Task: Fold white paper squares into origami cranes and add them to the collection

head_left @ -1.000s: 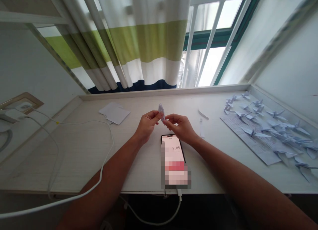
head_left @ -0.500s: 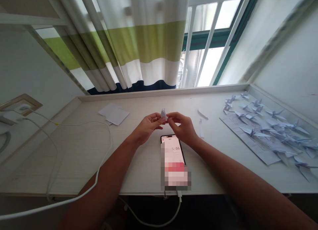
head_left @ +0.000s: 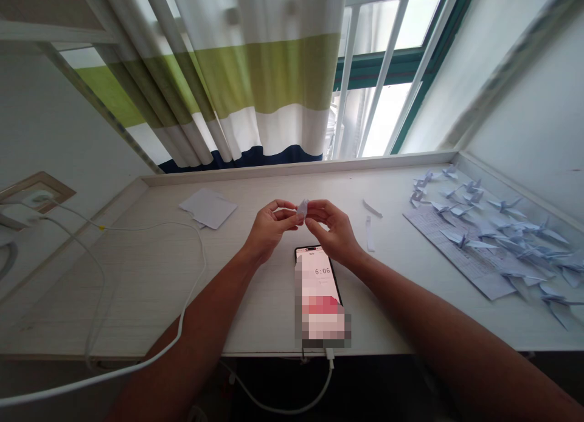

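A small folded piece of pale paper [head_left: 302, 208] is pinched between both my hands above the white desk [head_left: 150, 276]. My left hand [head_left: 270, 227] grips its left side with thumb and fingertips. My right hand [head_left: 332, 227] pinches its right side, fingers curled. Most of the paper is hidden by my fingers. Just below my hands lies a phone [head_left: 319, 294] face up, showing a timer.
Several folded paper cranes [head_left: 502, 230] lie on a sheet at the right. Blank paper squares [head_left: 208, 207] sit at the back left; paper strips [head_left: 370, 227] lie right of my hands. A white charging cable [head_left: 150, 239] loops across the left. A curtain and window stand behind.
The folded paper stood upright between my fingers a second ago; now it is lower and more covered by my fingertips. Both hands have shifted slightly upward in view.
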Motion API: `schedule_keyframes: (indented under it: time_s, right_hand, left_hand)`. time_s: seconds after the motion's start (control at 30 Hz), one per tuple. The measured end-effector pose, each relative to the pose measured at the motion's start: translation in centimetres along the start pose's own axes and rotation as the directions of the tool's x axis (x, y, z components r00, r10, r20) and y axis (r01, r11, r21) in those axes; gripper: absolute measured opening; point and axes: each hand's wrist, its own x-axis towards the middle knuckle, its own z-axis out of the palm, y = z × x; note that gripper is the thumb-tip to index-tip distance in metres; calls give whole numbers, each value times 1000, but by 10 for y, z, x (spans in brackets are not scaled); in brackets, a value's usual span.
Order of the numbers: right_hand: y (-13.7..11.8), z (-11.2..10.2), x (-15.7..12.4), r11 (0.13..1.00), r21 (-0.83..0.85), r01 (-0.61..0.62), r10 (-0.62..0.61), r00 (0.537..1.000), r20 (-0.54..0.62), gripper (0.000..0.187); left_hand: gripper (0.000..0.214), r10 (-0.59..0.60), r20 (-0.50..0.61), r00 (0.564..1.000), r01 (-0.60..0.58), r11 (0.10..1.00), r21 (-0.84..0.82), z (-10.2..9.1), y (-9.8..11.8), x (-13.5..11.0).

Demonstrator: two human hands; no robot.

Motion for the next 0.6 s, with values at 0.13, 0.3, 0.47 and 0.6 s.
schedule_keyframes:
  time_s: [0.13,0.3,0.47,0.6]
  right_hand:
    - [1,0,1,999,27,-26,27,1000,-13,33]
    - [4,0,6,994,64,-93,95,995,-24,36]
    - [5,-3,9,986,126,-109,106,994,31,33]
    - [4,-2,9,983,157,-90,94,995,-16,30]
  left_hand:
    - [40,22,-2,1000,-22,1000,9,1,0,0]
    - [41,72,-46,996,-73,997,-12,5,-5,-1]
    - [38,51,11,999,-50,994,-102,8,-6,-2]
    - [38,15,9,1000,-14,992,-129,8,-6,-1]
